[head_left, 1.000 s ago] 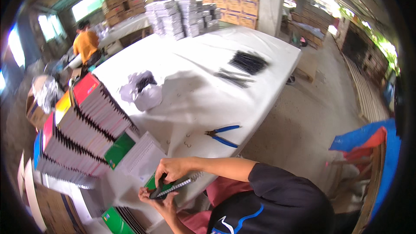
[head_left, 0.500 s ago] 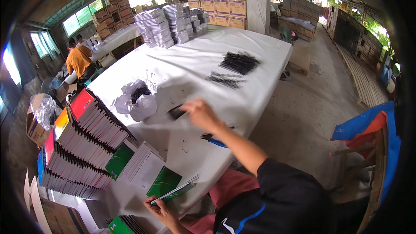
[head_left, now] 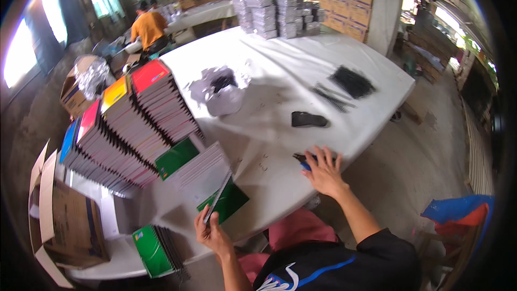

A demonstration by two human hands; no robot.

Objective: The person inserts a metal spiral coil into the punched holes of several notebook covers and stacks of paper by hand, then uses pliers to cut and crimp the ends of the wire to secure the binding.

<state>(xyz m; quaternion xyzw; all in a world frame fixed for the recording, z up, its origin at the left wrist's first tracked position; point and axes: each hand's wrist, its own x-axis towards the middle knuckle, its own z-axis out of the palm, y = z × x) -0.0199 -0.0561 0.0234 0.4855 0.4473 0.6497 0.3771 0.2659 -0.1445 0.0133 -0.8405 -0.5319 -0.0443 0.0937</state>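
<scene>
Head view: the left hand (head_left: 212, 233) pinches the spiral-bound edge of a green notebook (head_left: 232, 200), which lies just beyond its fingertips. The right hand (head_left: 326, 175) has its fingers spread over blue-handled pliers (head_left: 306, 166), partly covering them. Beyond the right hand, near it, lies a black sole-shaped object (head_left: 309, 119); farther off are dark spiral coils (head_left: 353, 81). Leftward beyond the left hand stand tall notebook stacks (head_left: 132, 129).

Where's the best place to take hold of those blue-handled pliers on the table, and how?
Probably grip the pliers by the blue handles, from above and the right: the dark head points left, and the right hand is over the handle side, hiding much of it.
</scene>
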